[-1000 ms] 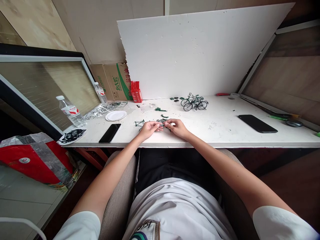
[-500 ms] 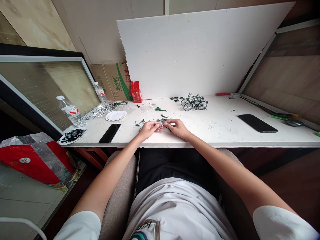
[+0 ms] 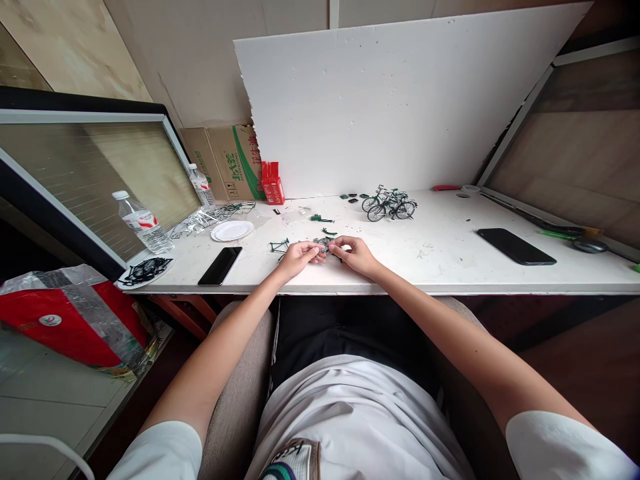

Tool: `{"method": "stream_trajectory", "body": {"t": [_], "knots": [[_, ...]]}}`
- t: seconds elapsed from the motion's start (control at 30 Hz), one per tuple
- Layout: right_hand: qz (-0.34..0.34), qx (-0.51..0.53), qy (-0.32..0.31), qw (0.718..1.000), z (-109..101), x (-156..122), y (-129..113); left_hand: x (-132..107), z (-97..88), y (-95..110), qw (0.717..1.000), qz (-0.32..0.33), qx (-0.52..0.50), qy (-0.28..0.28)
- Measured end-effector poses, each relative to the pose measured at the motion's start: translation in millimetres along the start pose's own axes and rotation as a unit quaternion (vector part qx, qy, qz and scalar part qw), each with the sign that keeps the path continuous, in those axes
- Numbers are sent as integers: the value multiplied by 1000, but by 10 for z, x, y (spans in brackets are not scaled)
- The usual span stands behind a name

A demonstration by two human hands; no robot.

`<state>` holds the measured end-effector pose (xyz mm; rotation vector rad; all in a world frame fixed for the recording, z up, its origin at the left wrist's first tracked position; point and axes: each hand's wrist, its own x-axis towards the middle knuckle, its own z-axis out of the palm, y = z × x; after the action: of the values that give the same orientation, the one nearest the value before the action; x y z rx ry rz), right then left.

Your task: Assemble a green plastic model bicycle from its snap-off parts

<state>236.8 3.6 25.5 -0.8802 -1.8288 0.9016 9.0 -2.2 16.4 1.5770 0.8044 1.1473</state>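
Observation:
My left hand (image 3: 301,259) and my right hand (image 3: 355,253) meet over the front of the white table (image 3: 425,260). Thumb and fingers of each are pinched together on a small dark and silvery model piece (image 3: 323,249), too small and too covered to name. Left of my left hand lies a green model bicycle frame (image 3: 279,247). Just beyond the fingertips sit a small curved green part (image 3: 329,232) and a longer green part (image 3: 322,219). Two assembled toy bicycles, a green one (image 3: 373,200) and a black one (image 3: 391,211), stand farther back.
A phone (image 3: 220,266) lies to the left, another (image 3: 516,246) to the right. White plates (image 3: 232,231), a water bottle (image 3: 145,223), a plate of black parts (image 3: 146,271) and silvery and green part frames (image 3: 215,217) occupy the left side. A red box (image 3: 273,183) stands behind.
Both hands keep their pinch in almost the same place. My right fingers have shifted very slightly; the things on the table lie as before.

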Motion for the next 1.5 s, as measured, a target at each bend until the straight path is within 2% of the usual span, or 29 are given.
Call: {"method": "stream_trajectory", "body": {"t": [0.37, 1.13, 1.5], "knots": [[4, -6, 2, 1000, 0, 4, 1, -15, 11, 45, 1000, -19, 14, 7], [8, 5, -3, 1000, 7, -11, -39, -90, 57, 149, 996, -12, 86, 16], [4, 6, -5, 1000, 2, -42, -100, -62, 19, 69, 995, 3, 98, 24]]}}
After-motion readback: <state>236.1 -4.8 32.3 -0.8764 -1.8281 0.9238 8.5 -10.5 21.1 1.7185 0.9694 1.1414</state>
